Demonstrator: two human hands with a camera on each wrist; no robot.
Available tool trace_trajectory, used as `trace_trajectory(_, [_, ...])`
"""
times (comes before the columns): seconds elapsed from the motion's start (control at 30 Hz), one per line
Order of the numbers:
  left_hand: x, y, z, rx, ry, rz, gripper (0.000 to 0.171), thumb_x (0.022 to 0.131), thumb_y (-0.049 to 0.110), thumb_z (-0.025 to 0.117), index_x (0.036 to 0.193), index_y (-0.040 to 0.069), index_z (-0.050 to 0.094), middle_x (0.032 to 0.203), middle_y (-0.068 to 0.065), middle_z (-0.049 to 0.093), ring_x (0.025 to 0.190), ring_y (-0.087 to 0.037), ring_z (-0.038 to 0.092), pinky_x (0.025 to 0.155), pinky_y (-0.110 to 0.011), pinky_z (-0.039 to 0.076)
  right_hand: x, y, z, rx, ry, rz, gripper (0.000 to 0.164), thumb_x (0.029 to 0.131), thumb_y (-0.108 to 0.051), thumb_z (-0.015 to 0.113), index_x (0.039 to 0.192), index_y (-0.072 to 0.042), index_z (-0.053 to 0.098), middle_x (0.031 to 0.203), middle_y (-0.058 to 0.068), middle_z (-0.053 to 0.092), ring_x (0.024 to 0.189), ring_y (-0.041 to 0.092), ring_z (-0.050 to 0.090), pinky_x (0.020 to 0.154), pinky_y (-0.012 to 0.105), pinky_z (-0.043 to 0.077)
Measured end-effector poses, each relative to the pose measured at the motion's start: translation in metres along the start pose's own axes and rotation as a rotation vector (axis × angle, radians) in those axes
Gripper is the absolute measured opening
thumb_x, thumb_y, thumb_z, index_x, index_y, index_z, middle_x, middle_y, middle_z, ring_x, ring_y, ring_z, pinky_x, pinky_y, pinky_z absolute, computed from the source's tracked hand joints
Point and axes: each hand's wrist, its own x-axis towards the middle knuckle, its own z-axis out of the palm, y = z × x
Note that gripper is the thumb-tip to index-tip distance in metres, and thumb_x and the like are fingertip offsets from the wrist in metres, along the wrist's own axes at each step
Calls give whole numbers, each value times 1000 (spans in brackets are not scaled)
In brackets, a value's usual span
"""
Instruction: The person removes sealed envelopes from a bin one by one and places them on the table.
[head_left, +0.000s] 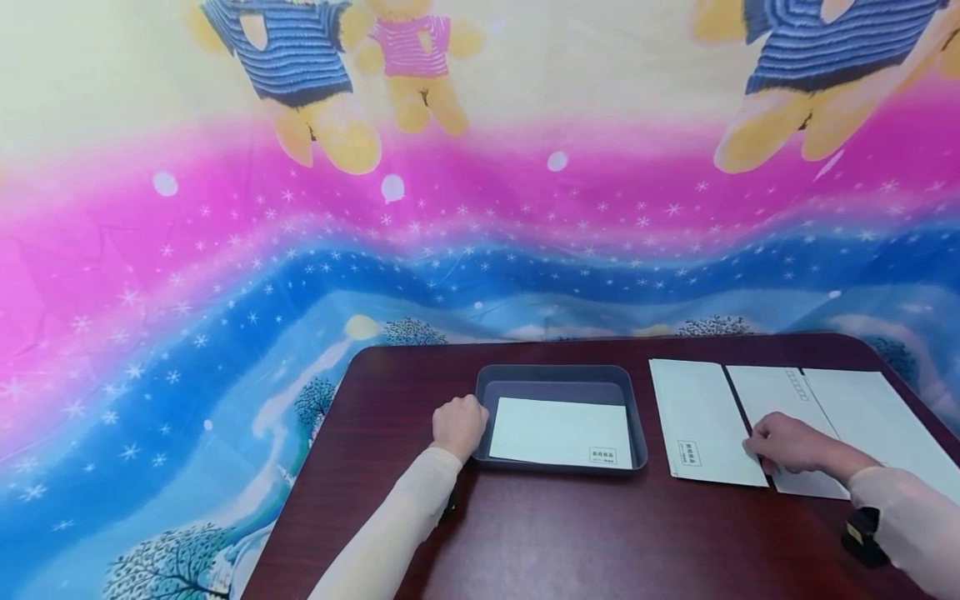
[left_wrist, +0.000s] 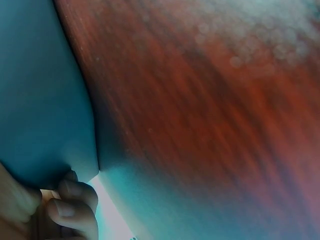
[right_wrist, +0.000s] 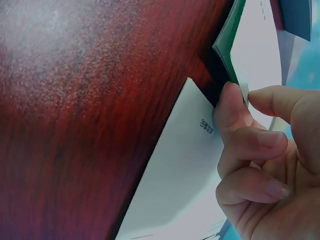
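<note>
My left hand grips the left rim of a dark grey tray. In the left wrist view its curled fingers meet the edge of the tray wall. A white envelope with small print in one corner lies flat inside the tray. Over on the right, my right hand pinches the right edge of the leftmost envelopes between thumb and index finger. The right wrist view shows this edge as layered and green, slightly raised, while the other fingers stay curled.
Right of those, a middle envelope with printed boxes lies partly under my right forearm, beside another white envelope. All rest on a dark red wooden table. A colourful cloth with bears hangs behind it.
</note>
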Motion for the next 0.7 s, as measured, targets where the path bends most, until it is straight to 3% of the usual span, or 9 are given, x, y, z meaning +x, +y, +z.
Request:
trace_trajectory(0.43, [-2, 0, 2, 15, 26, -4, 47, 94, 23, 62, 51, 18, 43, 43, 3, 37, 40, -13, 37, 40, -31, 34, 0, 1, 2, -63, 54, 1, 36, 98, -17, 55, 62, -10, 55, 53, -2, 52, 47, 10, 35, 48, 27, 33])
trace_trajectory(0.7, [0, 1, 1, 10, 17, -12, 46, 94, 24, 62, 51, 17, 47, 44, 1, 43, 40, -15, 42, 42, -34, 41, -2, -7, -3, -131, 97, -14, 35, 101, -20, 52, 67, -10, 56, 56, -1, 54, 50, 12, 37, 52, 29, 32])
